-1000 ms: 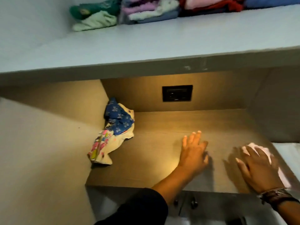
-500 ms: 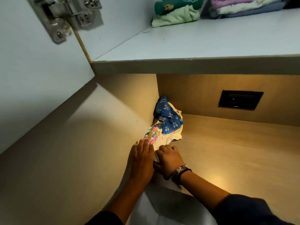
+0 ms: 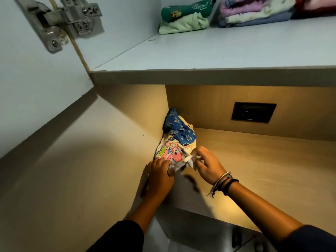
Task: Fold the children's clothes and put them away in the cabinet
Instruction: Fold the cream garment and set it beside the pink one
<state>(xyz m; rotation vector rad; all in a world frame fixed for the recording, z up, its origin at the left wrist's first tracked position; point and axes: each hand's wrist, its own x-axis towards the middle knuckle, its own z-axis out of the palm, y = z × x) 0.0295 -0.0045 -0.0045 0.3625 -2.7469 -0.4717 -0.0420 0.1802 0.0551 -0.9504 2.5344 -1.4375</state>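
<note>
A crumpled children's garment (image 3: pixel 172 151), cream with pink and green cartoon prints and a blue flowered part on top, lies in the back left corner of the lit wooden lower shelf (image 3: pixel 263 160). My left hand (image 3: pixel 160 177) grips its near edge against the side wall. My right hand (image 3: pixel 209 164), with bracelets at the wrist, pinches the white edge of the same garment just to the right. Folded clothes (image 3: pixel 185 17) in green, purple, cream and red sit on the grey upper shelf (image 3: pixel 218 51).
A black socket plate (image 3: pixel 253 112) is set in the back wall of the lower shelf. A metal hinge (image 3: pixel 60 20) holds the open cabinet door at the upper left. The cabinet's side wall (image 3: pixel 81 160) runs along the left.
Both hands moved from the right of the lower shelf to the garment in the left corner and took hold of it. The view turned left; the right hand shifted slightly right, pulling at the edge.
</note>
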